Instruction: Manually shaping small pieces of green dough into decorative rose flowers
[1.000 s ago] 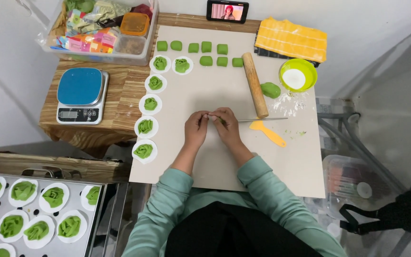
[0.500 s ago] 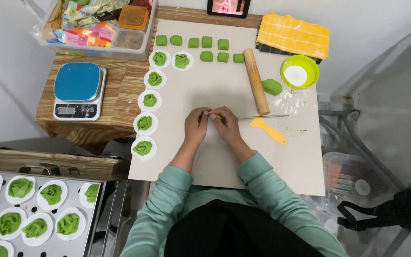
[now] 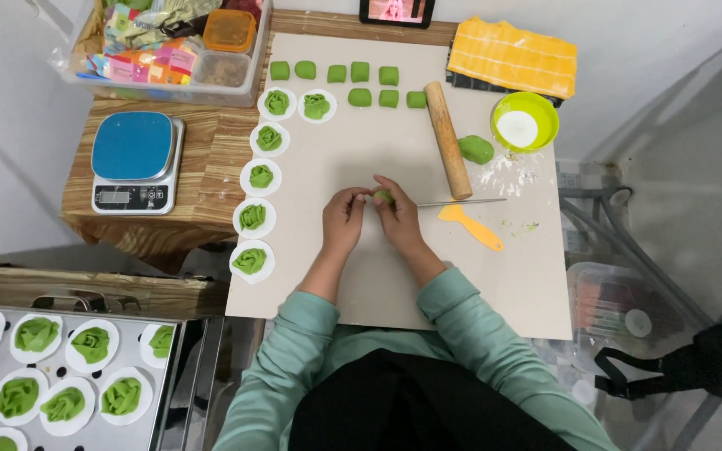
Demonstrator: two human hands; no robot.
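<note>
My left hand (image 3: 343, 219) and my right hand (image 3: 398, 215) meet over the middle of a beige work mat (image 3: 353, 276). Together they pinch a small green dough piece (image 3: 382, 197) between their fingertips. Left of my hands, several shaped green dough pieces on white paper rounds (image 3: 254, 217) form a column. Green dough blocks (image 3: 361, 84) lie in rows at the mat's far edge. Right of my hands a wooden rolling pin (image 3: 447, 139) rests on the mat, with a thin metal blade (image 3: 461, 202) and an orange scraper (image 3: 470, 225) below it.
A green dough ball (image 3: 476, 149) and a green bowl of white flour (image 3: 525, 122) sit at the far right. A blue kitchen scale (image 3: 134, 161) stands on the wooden table left. A metal tray (image 3: 173, 392) of finished dough pieces lies at lower left.
Both hands keep working the small dough piece in place, with the fingers shifting slightly. The camera view has drifted a little.
</note>
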